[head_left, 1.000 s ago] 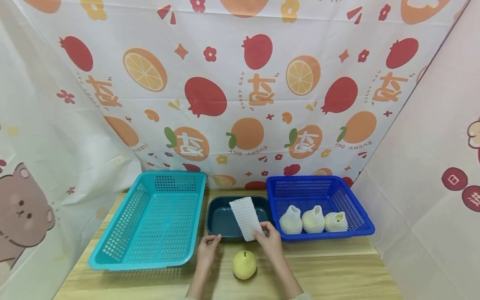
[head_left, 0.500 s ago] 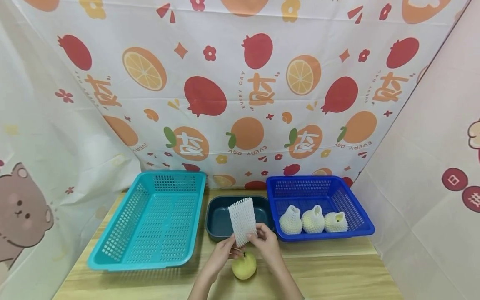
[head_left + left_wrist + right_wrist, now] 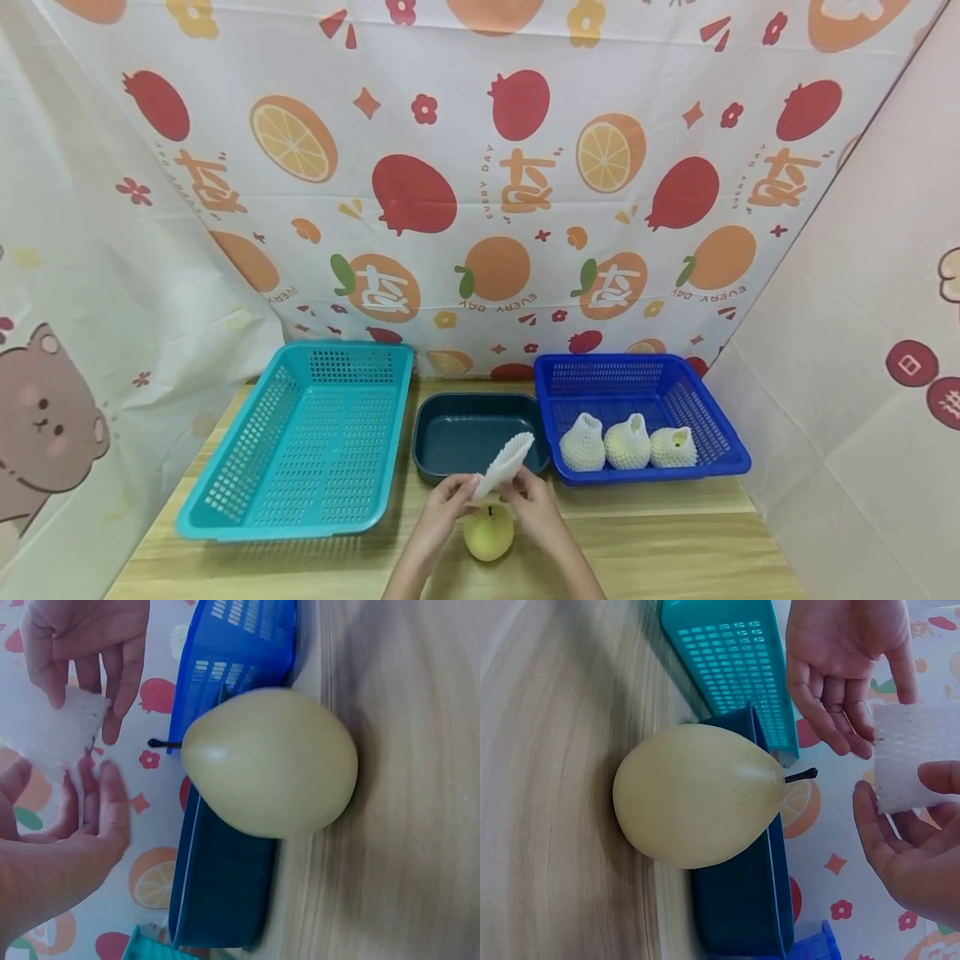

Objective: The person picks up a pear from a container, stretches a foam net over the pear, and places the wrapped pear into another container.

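A white foam fruit net [image 3: 506,463] is held between both hands, above a yellow-green pear [image 3: 488,533] that stands upright on the table, stem up. My left hand [image 3: 446,507] pinches the net's lower left edge between thumb and fingers. On the other side my right hand [image 3: 534,505] pinches it, its thumb lying on the mesh in the right wrist view. The net's lower opening [image 3: 879,757] faces the pear's stem [image 3: 801,775], with a gap between them. Part of the pear's top is overlapped by the left fingers in the head view.
Behind the hands stands a dark teal tray [image 3: 450,474]. To the left is a turquoise basket [image 3: 288,533], and to the right a blue basket [image 3: 652,473] with three net-wrapped pears [image 3: 628,442]. A fruit-patterned cloth [image 3: 480,208] hangs behind the table.
My left hand came up from the table by the tray to grip the net. The net, earlier upright and flat to the view, now tilts right and appears narrower, its lower end near the pear.
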A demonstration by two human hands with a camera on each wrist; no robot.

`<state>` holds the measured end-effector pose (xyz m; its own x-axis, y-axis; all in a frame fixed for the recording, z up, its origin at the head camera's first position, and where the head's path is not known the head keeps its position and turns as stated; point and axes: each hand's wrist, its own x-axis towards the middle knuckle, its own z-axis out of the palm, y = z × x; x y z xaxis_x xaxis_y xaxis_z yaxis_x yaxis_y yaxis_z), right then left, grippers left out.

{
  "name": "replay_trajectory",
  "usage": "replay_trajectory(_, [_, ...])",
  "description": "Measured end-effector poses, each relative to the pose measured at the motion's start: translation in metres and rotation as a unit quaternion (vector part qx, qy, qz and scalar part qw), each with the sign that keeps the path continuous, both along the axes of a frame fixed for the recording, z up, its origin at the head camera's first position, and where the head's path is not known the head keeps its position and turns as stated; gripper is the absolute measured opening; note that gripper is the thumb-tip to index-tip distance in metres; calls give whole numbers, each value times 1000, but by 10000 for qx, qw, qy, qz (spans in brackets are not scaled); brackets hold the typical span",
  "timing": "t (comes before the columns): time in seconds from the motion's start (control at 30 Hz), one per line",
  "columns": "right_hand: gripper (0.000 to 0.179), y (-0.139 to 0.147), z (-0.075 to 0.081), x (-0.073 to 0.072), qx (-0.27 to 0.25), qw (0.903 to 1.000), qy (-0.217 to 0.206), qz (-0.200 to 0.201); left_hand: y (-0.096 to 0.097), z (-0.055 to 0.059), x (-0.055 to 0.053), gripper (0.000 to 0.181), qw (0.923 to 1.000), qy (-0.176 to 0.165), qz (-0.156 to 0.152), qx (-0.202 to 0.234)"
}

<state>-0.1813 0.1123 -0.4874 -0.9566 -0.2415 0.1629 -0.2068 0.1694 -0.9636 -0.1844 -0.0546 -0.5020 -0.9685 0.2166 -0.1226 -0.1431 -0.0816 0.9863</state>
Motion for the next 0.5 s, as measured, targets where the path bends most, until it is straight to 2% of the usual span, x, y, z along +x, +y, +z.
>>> replay_trajectory(0.13, [28,1,-13,-2,-782,9951,-452,393,2,2,1,25,9979,-35,352,546])
replay_trajectory(0.23, [31,3,-18,1,-1601,9797,-1046,597,5,4,3,15,9935,-130,528,1000])
replay_trajectory(0.3, [30,4,-20,3,-2214,9604,-1505,765,7,5,5,12,9882,-178,604,1394])
replay_trajectory(0.43, [29,8,-22,2,-3297,9070,-2237,1363,11,5,7,8,9755,-283,726,2058])
replay_trajectory(0.5, [34,10,-22,1,-3647,8813,-2510,1649,12,5,7,9,9725,-329,755,2178])
